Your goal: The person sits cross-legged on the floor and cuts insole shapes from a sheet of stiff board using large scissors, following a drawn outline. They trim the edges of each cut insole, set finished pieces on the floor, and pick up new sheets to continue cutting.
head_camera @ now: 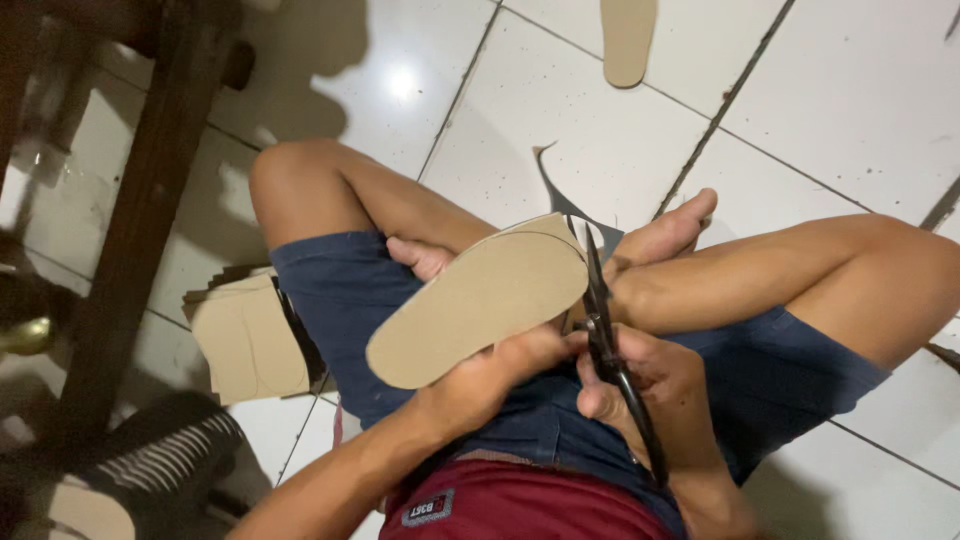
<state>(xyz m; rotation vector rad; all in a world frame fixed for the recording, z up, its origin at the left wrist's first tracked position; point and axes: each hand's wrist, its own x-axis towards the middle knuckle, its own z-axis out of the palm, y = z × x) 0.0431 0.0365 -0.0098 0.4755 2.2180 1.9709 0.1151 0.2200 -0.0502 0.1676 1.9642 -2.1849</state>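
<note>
- While the left hand [500, 370] grips the near edge of the tan sole-shaped cardboard piece [478, 300], thumb on top, the piece sits tilted above the lap, toe end pointing away
- Right hand [640, 385] is clenched around the handles of black scissors [605, 330]; blades point away from the body and meet the cardboard at its far right edge, near the rounded toe
- Judgement: best to turn the cardboard into the blades with the left hand, not swing the scissors; short bites round the curve, keeping to the faint drawn outline
- Dark offcut strip [560, 195] trails from the cut; should hang free of the blades
- Left of the thigh, a stack of cardboard sheets [245, 335] on the white tiled floor [850, 90]
- Farthest, one finished sole cutout [628, 40] lies on the tiles
</note>
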